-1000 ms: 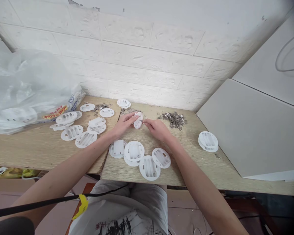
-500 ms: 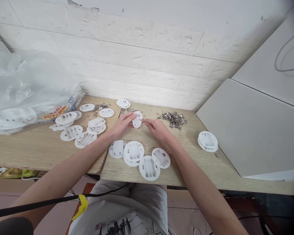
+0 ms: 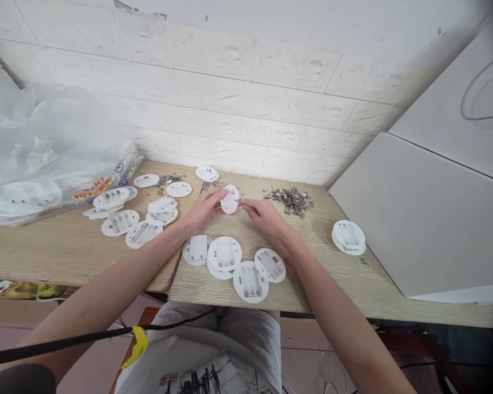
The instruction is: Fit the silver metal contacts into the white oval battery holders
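A clear plastic bag point(image 3: 53, 145) is sitting at far left, with loose white battery-holder discs point(image 3: 120, 222) lying beside it on the bench point(image 3: 36, 251). The left hand point(image 3: 204, 212) is grasping one upright, tilted disc point(image 3: 230, 200) above the bench. Nearer the front edge, more discs point(image 3: 225, 254) are lying, some overlapping. The right hand point(image 3: 267, 216) is pinching a thin piece point(image 3: 241, 203), too small to identify, by the held disc's right edge. Metal bits point(image 3: 294, 202) are lying heaped beyond; a disc stack point(image 3: 348, 236) is resting farther right.
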The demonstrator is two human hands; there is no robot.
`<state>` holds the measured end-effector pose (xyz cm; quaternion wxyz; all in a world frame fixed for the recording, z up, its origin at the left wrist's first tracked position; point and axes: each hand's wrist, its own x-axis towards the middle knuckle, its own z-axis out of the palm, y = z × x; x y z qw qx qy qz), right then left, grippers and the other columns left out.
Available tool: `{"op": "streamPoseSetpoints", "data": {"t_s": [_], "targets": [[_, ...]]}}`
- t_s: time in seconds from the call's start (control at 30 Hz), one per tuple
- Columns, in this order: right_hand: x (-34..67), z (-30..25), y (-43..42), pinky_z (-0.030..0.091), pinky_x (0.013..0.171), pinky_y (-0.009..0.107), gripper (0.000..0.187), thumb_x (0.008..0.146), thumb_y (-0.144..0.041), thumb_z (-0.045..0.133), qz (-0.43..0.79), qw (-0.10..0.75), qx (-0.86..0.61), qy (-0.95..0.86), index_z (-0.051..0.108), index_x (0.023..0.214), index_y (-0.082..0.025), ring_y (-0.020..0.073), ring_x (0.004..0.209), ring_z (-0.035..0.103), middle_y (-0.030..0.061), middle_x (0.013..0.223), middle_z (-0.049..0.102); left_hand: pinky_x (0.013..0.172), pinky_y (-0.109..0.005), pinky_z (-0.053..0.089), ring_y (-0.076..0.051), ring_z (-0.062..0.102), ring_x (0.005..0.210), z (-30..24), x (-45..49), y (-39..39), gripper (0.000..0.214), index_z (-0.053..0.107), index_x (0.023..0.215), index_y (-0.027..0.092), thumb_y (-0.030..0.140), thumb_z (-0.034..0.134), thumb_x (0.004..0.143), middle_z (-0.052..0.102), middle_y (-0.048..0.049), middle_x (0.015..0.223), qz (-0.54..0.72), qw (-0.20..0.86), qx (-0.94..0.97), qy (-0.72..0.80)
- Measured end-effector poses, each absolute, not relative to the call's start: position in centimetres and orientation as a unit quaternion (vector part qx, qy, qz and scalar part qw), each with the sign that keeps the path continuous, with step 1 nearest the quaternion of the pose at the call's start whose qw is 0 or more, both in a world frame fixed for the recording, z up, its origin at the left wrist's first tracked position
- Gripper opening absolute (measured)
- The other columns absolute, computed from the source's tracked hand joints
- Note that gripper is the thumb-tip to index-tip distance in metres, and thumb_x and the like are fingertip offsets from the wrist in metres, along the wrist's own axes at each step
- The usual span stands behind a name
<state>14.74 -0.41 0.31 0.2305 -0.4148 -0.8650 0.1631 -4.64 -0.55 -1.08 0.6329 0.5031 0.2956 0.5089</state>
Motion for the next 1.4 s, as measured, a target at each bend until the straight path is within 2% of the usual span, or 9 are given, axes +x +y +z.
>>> {"op": "streamPoseSetpoints", "data": {"t_s": [0.27,0.47,0.6,0.73,1.0,1.13,1.27,1.4], "targets": [[14.78,0.50,-0.36,0.034,0.064,0.023,0.033,0.094,-0.023,0.035,0.181,0.246,-0.398,-0.865,0.067,0.096,-0.015,0.0129,0.064,0.049,0.0012,0.074,0.063,0.080,-0.033,0.050,-0.024,0.062,0.099,-0.93,-4.64,-0.66,0.037,0.068,0.100,0.015,0.045,0.065,0.078,0.068,-0.0109,0.104,0.506,0.638,0.501,0.292],[14.77,0.91,-0.45,0.034,0.063,0.023,0.032,0.092,-0.024,0.035,0.221,0.253,-0.398,-0.854,0.066,0.093,-0.015,0.0121,0.060,0.043,-0.0001,0.069,0.057,0.078,-0.032,0.051,-0.024,0.062,0.098,-0.80,-4.58,-0.72,0.038,0.067,0.101,0.013,0.044,0.064,0.079,0.068,-0.0111,0.101,0.506,0.641,0.501,0.286],[14.84,0.80,-0.28,0.033,0.061,0.023,0.031,0.092,-0.026,0.036,0.236,0.271,-0.377,-0.854,0.065,0.090,-0.015,0.0117,0.058,0.040,-0.0009,0.066,0.054,0.074,-0.031,0.051,-0.024,0.061,0.097,-0.86,-4.56,-0.70,0.035,0.067,0.096,0.013,0.044,0.063,0.079,0.067,-0.0107,0.101,0.508,0.638,0.505,0.282],[14.91,0.58,-0.11,0.032,0.061,0.023,0.030,0.092,-0.027,0.037,0.230,0.273,-0.370,-0.857,0.064,0.085,-0.015,0.0111,0.057,0.039,-0.0013,0.065,0.053,0.077,-0.032,0.051,-0.025,0.061,0.099,-1.02,-4.60,-0.62,0.033,0.067,0.092,0.013,0.043,0.064,0.079,0.066,-0.0117,0.103,0.508,0.635,0.507,0.287],[14.92,0.58,-0.18,0.033,0.062,0.024,0.031,0.091,-0.024,0.036,0.221,0.258,-0.384,-0.858,0.066,0.086,-0.015,0.0115,0.058,0.041,-0.0002,0.068,0.057,0.083,-0.035,0.048,-0.023,0.060,0.096,-0.81,-4.68,-0.98,0.038,0.067,0.103,0.016,0.046,0.062,0.080,0.066,-0.0106,0.103,0.489,0.594,0.560,0.307],[14.94,0.53,-0.09,0.033,0.062,0.024,0.030,0.091,-0.022,0.037,0.198,0.246,-0.398,-0.862,0.067,0.091,-0.015,0.0123,0.058,0.044,0.0005,0.068,0.059,0.087,-0.036,0.046,-0.021,0.061,0.093,-0.71,-4.94,-1.12,0.037,0.069,0.098,0.016,0.049,0.058,0.083,0.067,-0.0072,0.096,0.456,0.540,0.642,0.298],[15.03,0.26,0.06,0.034,0.065,0.025,0.030,0.091,-0.019,0.038,0.167,0.234,-0.411,-0.865,0.067,0.093,-0.015,0.0131,0.061,0.049,0.0029,0.075,0.064,0.096,-0.037,0.042,-0.023,0.058,0.105,-0.72,-5.09,-1.10,0.034,0.070,0.095,0.018,0.047,0.061,0.082,0.068,-0.0061,0.099,0.433,0.491,0.695,0.297],[14.98,0.00,0.07,0.034,0.066,0.024,0.028,0.092,-0.019,0.039,0.158,0.226,-0.424,-0.863,0.067,0.092,-0.016,0.0144,0.067,0.055,0.0043,0.082,0.068,0.106,-0.039,0.036,-0.025,0.053,0.120,-0.87,-5.14,-1.06,0.040,0.069,0.108,0.021,0.047,0.066,0.078,0.067,-0.0066,0.116,0.433,0.491,0.688,0.313]]}}
